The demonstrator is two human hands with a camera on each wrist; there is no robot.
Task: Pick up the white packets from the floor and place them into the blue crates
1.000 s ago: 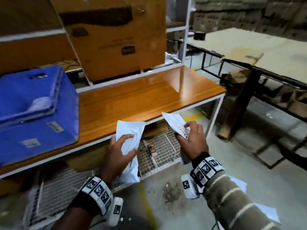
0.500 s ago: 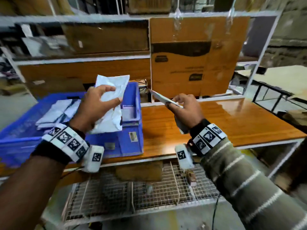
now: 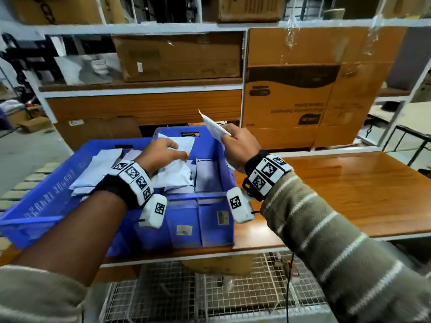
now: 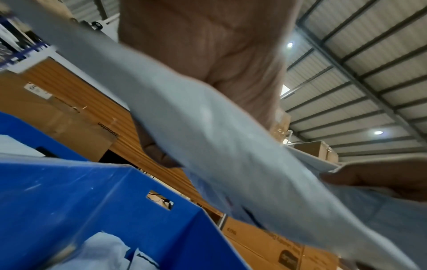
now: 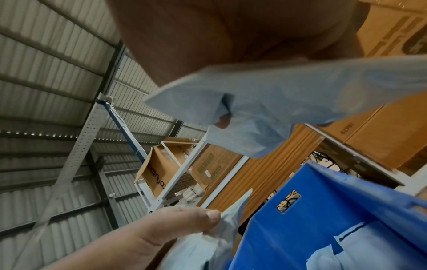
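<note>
The big blue plastic crate (image 3: 211, 220) sits on the orange wooden shelf (image 3: 349, 194), its right rim just left of bare board. My left hand (image 3: 161, 156) is over the crate's inside, fingers curled around a white plastic packet (image 3: 173, 172). My right hand (image 3: 240, 145) pinches another thin white packet (image 3: 213, 128) above the crate's right rim.

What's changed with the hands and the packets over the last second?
The left hand carried its white plastic packet from beside the shelf into the blue plastic crate. The right hand lifted its white packet to the crate's right edge. Both still grip their packets.
</note>
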